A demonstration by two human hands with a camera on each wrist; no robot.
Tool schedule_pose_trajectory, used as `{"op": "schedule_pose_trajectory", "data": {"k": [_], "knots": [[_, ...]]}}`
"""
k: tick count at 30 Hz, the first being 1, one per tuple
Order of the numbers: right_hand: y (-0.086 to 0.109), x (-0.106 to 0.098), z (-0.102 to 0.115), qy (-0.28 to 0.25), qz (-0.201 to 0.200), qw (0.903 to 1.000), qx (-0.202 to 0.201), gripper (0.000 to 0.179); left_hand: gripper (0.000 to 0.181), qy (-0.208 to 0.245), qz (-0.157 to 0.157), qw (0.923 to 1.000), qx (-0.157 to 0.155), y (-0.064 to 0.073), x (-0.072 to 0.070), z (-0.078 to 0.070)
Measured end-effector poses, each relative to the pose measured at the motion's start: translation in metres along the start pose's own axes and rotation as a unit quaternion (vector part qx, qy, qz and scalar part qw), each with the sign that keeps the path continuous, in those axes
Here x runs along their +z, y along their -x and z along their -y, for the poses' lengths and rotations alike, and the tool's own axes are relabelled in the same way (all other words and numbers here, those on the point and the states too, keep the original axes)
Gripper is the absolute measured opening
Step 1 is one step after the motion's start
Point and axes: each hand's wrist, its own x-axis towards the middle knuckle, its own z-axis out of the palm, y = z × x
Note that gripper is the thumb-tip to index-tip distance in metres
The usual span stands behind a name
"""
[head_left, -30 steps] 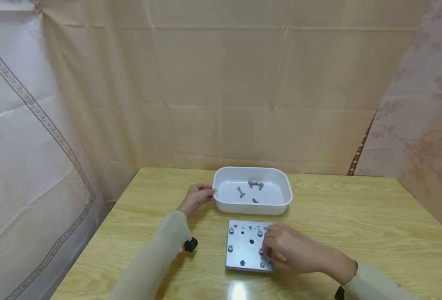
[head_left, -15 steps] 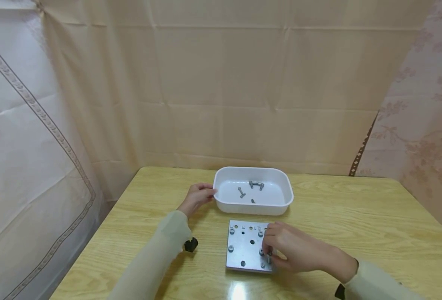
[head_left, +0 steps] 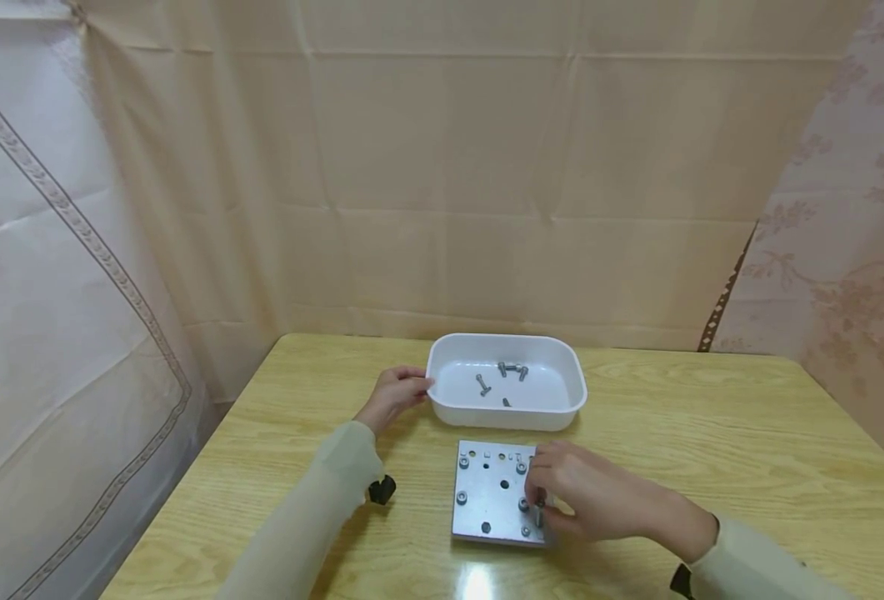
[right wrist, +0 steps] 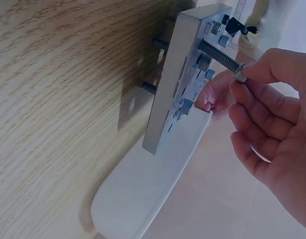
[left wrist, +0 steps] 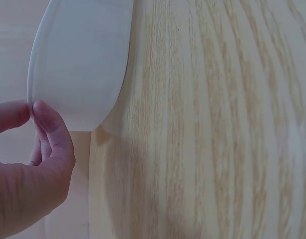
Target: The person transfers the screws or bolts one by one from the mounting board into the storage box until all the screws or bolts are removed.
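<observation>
In the head view my left hand (head_left: 395,395) is at the left end of a white plastic tray (head_left: 506,418). Thumb and fingers pinch the tray's rim, as the left wrist view shows. My right hand (head_left: 587,492) is over the right edge of a metal plate (head_left: 486,483). Between thumb and forefinger it pinches the head of a threaded bolt (right wrist: 220,56). The bolt's shank slants down to the plate's face, its lower end at the plate. Several other bolts sit in the plate, and threaded ends (right wrist: 159,44) stick out of its underside.
Several loose bolts (head_left: 482,384) lie inside the tray, behind the plate. Everything stands on a wood-grain table (head_left: 681,433). A beige curtain (head_left: 442,183) hangs along the back edge, with patterned cloth (head_left: 846,250) on the right.
My right fingers have shifted slightly at the bolt, and more of its shank shows now. The left hand, tray and plate stay practically where they were.
</observation>
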Motion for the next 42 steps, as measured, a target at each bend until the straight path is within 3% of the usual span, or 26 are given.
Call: {"op": "schedule_pose_trajectory", "data": {"k": [11,17,27,35,42], "knots": [[-0.001,-0.005,-0.001,-0.002,-0.035,0.9993,-0.011,0.019,0.035,0.006,-0.005,1.0000,-0.005,0.002,0.001,-0.002],[-0.006,-0.012,-0.008,-0.010,-0.021,0.9996,0.018,0.016,0.035,0.006,-0.004,1.0000,-0.001,0.002,0.001,-0.002],[-0.020,-0.021,-0.021,0.055,-0.037,0.9978,0.011,0.018,0.035,0.019,0.001,0.9998,0.008,0.003,0.000,-0.002],[-0.028,-0.025,-0.031,0.065,-0.029,0.9968,0.036,0.014,0.034,0.024,0.002,0.9997,0.009,0.003,0.000,-0.003],[-0.034,-0.029,-0.034,0.074,-0.042,0.9960,0.025,0.015,0.035,0.024,0.007,0.9997,0.009,0.004,0.000,-0.002]]}}
